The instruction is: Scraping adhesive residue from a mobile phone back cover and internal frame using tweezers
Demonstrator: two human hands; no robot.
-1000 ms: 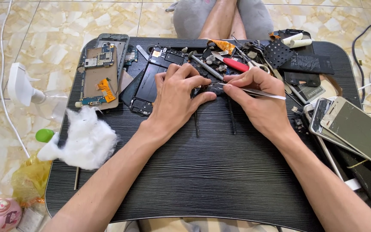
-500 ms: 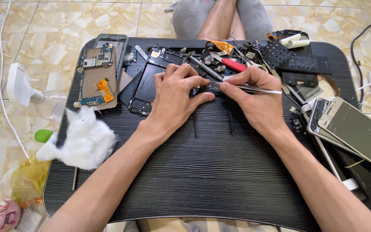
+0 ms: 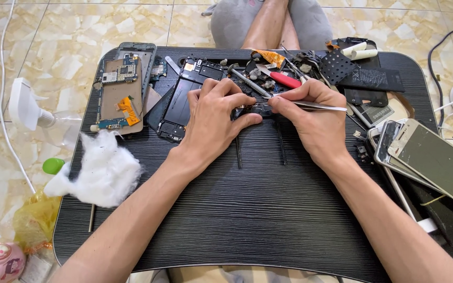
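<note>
My left hand (image 3: 215,119) presses down on a small dark phone part (image 3: 251,109) near the middle back of the black lap table (image 3: 247,220), pinching it between thumb and fingers. My right hand (image 3: 313,121) grips silver tweezers (image 3: 318,105) whose tips meet that part beside my left fingertips. An opened black phone body (image 3: 184,94) lies right behind my left hand. A red-handled screwdriver (image 3: 281,78) rests behind both hands.
An opened phone with a bare circuit board (image 3: 119,89) lies at the back left, a wad of white cotton (image 3: 103,170) at the left edge. Stacked phones (image 3: 425,157) sit right, a battery (image 3: 373,78) and loose parts at back. My crossed legs (image 3: 271,23) are beyond.
Both hands stay on the small part. The right hand with the tweezers has shifted slightly left, closer to the left fingertips.
</note>
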